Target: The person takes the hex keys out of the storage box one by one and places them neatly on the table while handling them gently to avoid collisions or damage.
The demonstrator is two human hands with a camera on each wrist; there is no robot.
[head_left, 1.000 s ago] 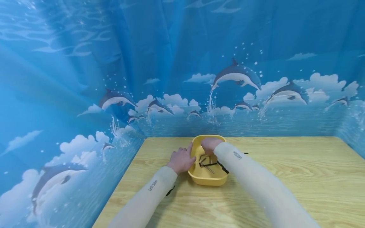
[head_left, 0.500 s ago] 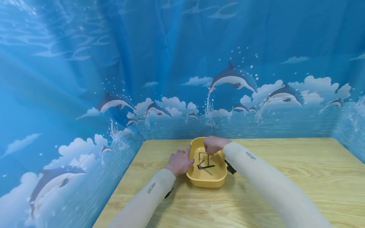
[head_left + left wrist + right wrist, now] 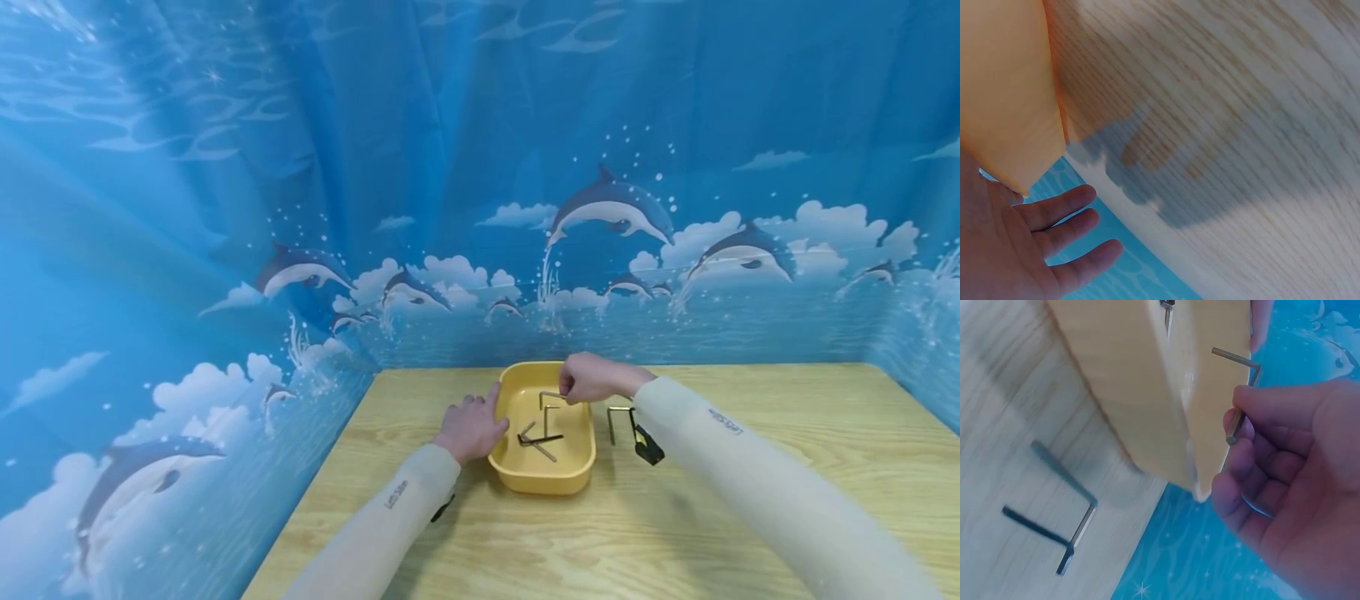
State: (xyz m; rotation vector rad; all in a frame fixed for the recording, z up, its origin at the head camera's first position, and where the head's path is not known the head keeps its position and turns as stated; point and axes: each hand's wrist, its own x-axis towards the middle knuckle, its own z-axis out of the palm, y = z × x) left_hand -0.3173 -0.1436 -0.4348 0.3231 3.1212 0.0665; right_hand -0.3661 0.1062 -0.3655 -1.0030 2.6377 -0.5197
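my right hand (image 3: 596,379) pinches a hex key (image 3: 1238,359) that juts leftward over the yellow bin (image 3: 542,483); my left hand (image 3: 472,427), fingers extended, touches the bin's left side. two loose hex keys (image 3: 1063,472) lie on the table (image 3: 832,417) below my right wrist.

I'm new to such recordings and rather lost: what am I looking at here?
There is no robot, just a person working bare-handed. The wide picture comes from a camera worn on the head; the two close ones, from one on each wrist. A yellow bin stands on a wood-patterned table. The left hand touches the bin's left side; the right hand pinches an L-shaped rod, much like a hex key. More such rods lie inside the bin, and others on the table to the bin's right.
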